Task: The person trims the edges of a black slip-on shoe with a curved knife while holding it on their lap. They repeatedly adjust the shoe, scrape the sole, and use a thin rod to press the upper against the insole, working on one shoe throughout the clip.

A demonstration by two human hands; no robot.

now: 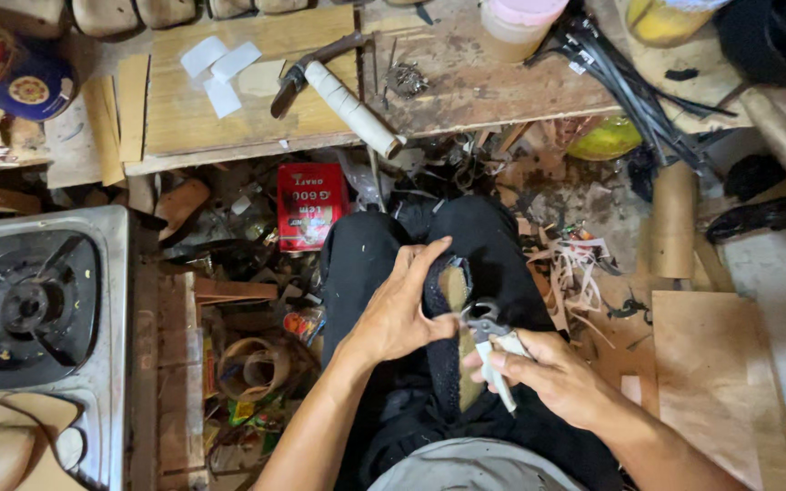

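A dark shoe upper stretched over a tan last (452,300) rests sole-up on my lap, between my knees in black trousers. My left hand (399,309) wraps around its left side and holds it steady. My right hand (548,373) grips metal pincers with white handles (493,350). The pincer jaws sit at the shoe's right edge, about halfway along the sole.
A wooden workbench (256,118) at the top carries a white-handled hammer (343,95), paper scraps, jars and black straps (634,86). A gas stove (29,309) stands on the left. A red tin (308,205), leather offcuts, a cardboard tube (673,218) and boards litter the floor.
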